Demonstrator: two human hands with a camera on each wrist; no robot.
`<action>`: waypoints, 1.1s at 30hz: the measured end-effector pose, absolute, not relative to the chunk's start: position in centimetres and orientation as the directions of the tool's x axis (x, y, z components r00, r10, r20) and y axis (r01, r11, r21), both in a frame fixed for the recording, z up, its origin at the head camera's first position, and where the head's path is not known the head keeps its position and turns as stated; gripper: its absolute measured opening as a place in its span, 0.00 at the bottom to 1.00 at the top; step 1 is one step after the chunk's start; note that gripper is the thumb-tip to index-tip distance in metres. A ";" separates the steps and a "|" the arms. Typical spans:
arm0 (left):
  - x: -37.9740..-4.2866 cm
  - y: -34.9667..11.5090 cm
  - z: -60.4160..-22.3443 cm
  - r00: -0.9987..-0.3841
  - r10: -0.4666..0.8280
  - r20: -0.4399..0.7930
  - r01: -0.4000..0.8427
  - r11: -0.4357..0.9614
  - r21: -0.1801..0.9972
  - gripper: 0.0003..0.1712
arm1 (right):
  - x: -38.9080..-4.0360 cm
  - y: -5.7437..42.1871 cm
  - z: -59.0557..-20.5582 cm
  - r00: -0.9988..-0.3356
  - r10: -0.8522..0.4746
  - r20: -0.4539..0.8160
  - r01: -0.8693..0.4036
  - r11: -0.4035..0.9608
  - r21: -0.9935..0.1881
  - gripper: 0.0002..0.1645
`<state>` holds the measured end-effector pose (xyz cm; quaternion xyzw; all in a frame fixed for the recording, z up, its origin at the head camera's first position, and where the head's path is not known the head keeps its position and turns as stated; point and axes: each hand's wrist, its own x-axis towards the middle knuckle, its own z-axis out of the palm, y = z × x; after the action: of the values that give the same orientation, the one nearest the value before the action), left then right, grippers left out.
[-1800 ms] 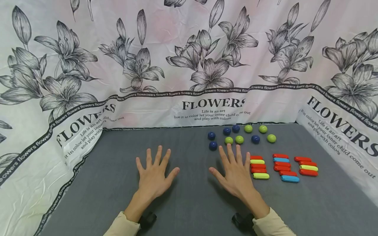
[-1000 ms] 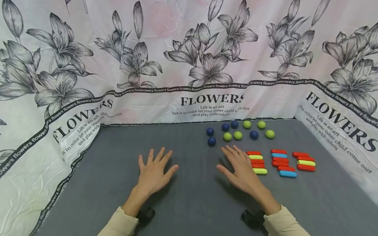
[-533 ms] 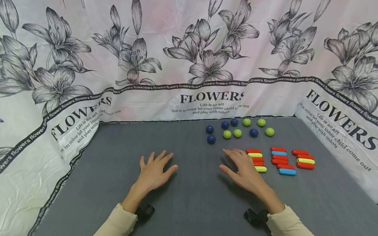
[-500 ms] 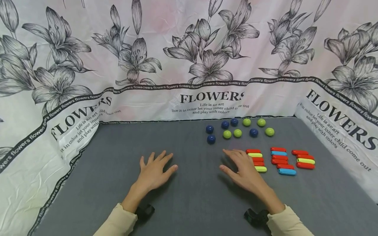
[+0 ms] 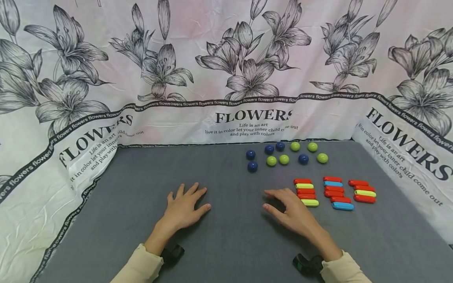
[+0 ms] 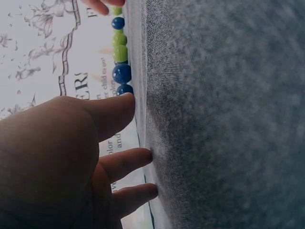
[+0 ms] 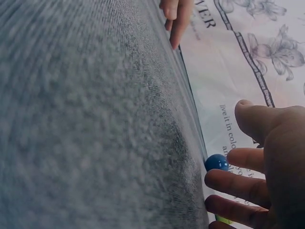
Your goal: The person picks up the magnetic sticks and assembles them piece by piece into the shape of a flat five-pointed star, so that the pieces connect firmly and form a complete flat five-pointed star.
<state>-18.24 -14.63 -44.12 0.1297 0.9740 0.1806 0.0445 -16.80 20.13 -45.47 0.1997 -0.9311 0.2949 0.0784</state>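
Note:
My left hand (image 5: 183, 210) hovers low over the grey tabletop left of centre, fingers spread and holding nothing. On the other side, my right hand (image 5: 293, 212) has its fingers pointing inward and slightly bent, also with nothing in it. It is nearest to a stack-like row of red and yellow short plastic sticks (image 5: 305, 191) on its right. Beyond it lie dark blue balls (image 5: 252, 166) and green balls (image 5: 284, 159). In the right wrist view a blue ball (image 7: 217, 162) shows behind the fingers. The left wrist view shows a blue ball (image 6: 122, 73) past the thumb.
Two more groups of sticks, one red and blue (image 5: 342, 206), one red and yellow (image 5: 365, 193), lie at the right. A floral curtain (image 5: 170, 129) stands along the table's back and sides. Black wrist cameras (image 5: 172, 254) sit under both wrists.
My right hand has turned inward, shifted right and drawn back, its fingers closing together and bending from a wide spread. My left hand has tilted slightly lower. The balls and sticks stay put.

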 end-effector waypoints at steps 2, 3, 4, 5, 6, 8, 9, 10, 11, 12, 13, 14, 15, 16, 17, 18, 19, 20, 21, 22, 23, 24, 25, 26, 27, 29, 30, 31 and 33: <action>-18.2 -14.6 -44.1 -0.962 0.270 -0.042 0.238 0.903 0.358 0.35 | -16.8 20.1 -45.5 -0.907 -0.327 0.267 -0.420 0.748 -0.514 0.27; -18.2 -14.7 -44.1 -0.962 0.270 -0.044 0.238 0.905 0.353 0.35 | -16.8 20.0 -45.5 -0.906 -0.327 0.269 -0.422 0.748 -0.512 0.27; -18.2 -14.7 -44.1 -0.962 0.270 -0.044 0.238 0.906 0.349 0.35 | -16.8 20.0 -45.5 -0.905 -0.328 0.272 -0.425 0.748 -0.510 0.26; -18.2 -14.7 -44.1 -0.962 0.270 -0.045 0.238 0.907 0.346 0.36 | -16.8 20.0 -45.5 -0.904 -0.330 0.273 -0.427 0.747 -0.510 0.26; -18.2 -14.7 -44.1 -0.962 0.270 -0.045 0.239 0.908 0.344 0.36 | -16.8 20.0 -45.6 -0.902 -0.332 0.275 -0.430 0.745 -0.510 0.25; -18.2 -14.7 -44.1 -0.962 0.270 -0.045 0.239 0.909 0.341 0.36 | -16.8 20.1 -45.6 -0.901 -0.334 0.276 -0.432 0.744 -0.509 0.24; -18.2 -14.7 -44.1 -0.962 0.269 -0.045 0.239 0.909 0.340 0.36 | -16.8 20.1 -45.6 -0.900 -0.336 0.277 -0.434 0.744 -0.508 0.23; -18.1 -14.7 -44.0 -0.962 0.269 -0.045 0.238 0.909 0.341 0.36 | -16.8 20.1 -45.7 -0.899 -0.337 0.279 -0.436 0.743 -0.508 0.22; -18.1 -14.7 -44.0 -0.962 0.269 -0.044 0.238 0.909 0.342 0.36 | -16.8 20.1 -45.7 -0.898 -0.338 0.281 -0.438 0.740 -0.511 0.21; -18.1 -14.7 -44.0 -0.962 0.269 -0.044 0.238 0.909 0.343 0.36 | -16.9 20.1 -45.7 -0.897 -0.338 0.285 -0.441 0.738 -0.511 0.20; -18.1 -14.7 -44.0 -0.962 0.269 -0.043 0.238 0.909 0.343 0.36 | -16.9 20.1 -45.7 -0.895 -0.339 0.289 -0.444 0.736 -0.512 0.19; -18.1 -14.7 -44.0 -0.962 0.269 -0.042 0.238 0.908 0.345 0.36 | -16.9 20.2 -45.8 -0.893 -0.340 0.294 -0.448 0.733 -0.512 0.18; -18.1 -14.7 -44.1 -0.962 0.270 -0.041 0.239 0.908 0.344 0.36 | -16.9 20.2 -45.8 -0.890 -0.342 0.301 -0.453 0.729 -0.513 0.16; -18.1 -14.7 -44.1 -0.962 0.271 -0.040 0.241 0.907 0.344 0.36 | -17.0 20.2 -45.9 -0.887 -0.345 0.307 -0.459 0.724 -0.514 0.15; -18.1 -14.7 -44.2 -0.961 0.274 -0.039 0.244 0.907 0.343 0.36 | -17.0 20.2 -45.9 -0.884 -0.349 0.311 -0.465 0.719 -0.516 0.14; -18.0 -14.7 -44.2 -0.960 0.276 -0.038 0.247 0.907 0.341 0.36 | -17.0 20.3 -46.0 -0.880 -0.354 0.316 -0.472 0.714 -0.516 0.13; -18.0 -14.7 -44.2 -0.960 0.278 -0.038 0.249 0.907 0.340 0.36 | -17.0 20.3 -46.1 -0.877 -0.360 0.318 -0.479 0.709 -0.518 0.11; -18.0 -14.7 -44.2 -0.959 0.280 -0.037 0.251 0.906 0.341 0.36 | -17.0 20.3 -46.1 -0.873 -0.367 0.321 -0.486 0.703 -0.519 0.11; -18.0 -14.7 -44.3 -0.959 0.281 -0.036 0.253 0.906 0.339 0.36 | -17.0 20.4 -46.2 -0.870 -0.373 0.322 -0.491 0.699 -0.520 0.10; -18.0 -14.7 -44.3 -0.959 0.283 -0.034 0.255 0.905 0.340 0.36 | -17.1 20.4 -46.2 -0.868 -0.379 0.321 -0.496 0.694 -0.521 0.09; -18.0 -14.7 -44.3 -0.958 0.284 -0.033 0.256 0.904 0.342 0.36 | -17.1 20.4 -46.3 -0.867 -0.383 0.318 -0.497 0.691 -0.525 0.08; -18.0 -14.7 -44.3 -0.958 0.284 -0.032 0.256 0.904 0.342 0.36 | -17.1 20.4 -46.3 -0.868 -0.386 0.313 -0.497 0.689 -0.528 0.08; -18.0 -14.7 -44.2 -0.958 0.285 -0.030 0.258 0.903 0.343 0.36 | -17.1 20.5 -46.3 -0.869 -0.388 0.308 -0.495 0.687 -0.532 0.07; -18.0 -14.6 -44.2 -0.958 0.286 -0.028 0.260 0.903 0.343 0.36 | -17.1 20.5 -46.3 -0.871 -0.388 0.303 -0.492 0.686 -0.536 0.07; -18.1 -14.6 -44.2 -0.958 0.286 -0.026 0.260 0.903 0.342 0.36 | -17.1 20.5 -46.3 -0.873 -0.389 0.296 -0.488 0.683 -0.543 0.07; -18.1 -14.5 -44.1 -0.957 0.287 -0.026 0.262 0.903 0.342 0.36 | -17.1 20.5 -46.2 -0.874 -0.394 0.284 -0.485 0.676 -0.555 0.07; -18.1 -14.5 -44.0 -0.957 0.288 -0.025 0.263 0.903 0.338 0.36 | -17.1 20.5 -46.2 -0.874 -0.399 0.278 -0.485 0.674 -0.558 0.06; -18.2 -14.4 -44.0 -0.957 0.290 -0.022 0.266 0.904 0.336 0.36 | -17.1 20.5 -46.2 -0.873 -0.406 0.271 -0.486 0.668 -0.563 0.06; -18.3 -14.3 -43.7 -0.957 0.291 -0.011 0.271 0.904 0.331 0.35 | -17.1 20.4 -46.1 -0.869 -0.424 0.257 -0.490 0.656 -0.575 0.06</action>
<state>-18.28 -14.31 -43.74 0.1443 0.9752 0.1653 0.0301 -17.08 20.37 -46.13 0.2513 -0.9085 0.3302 0.0501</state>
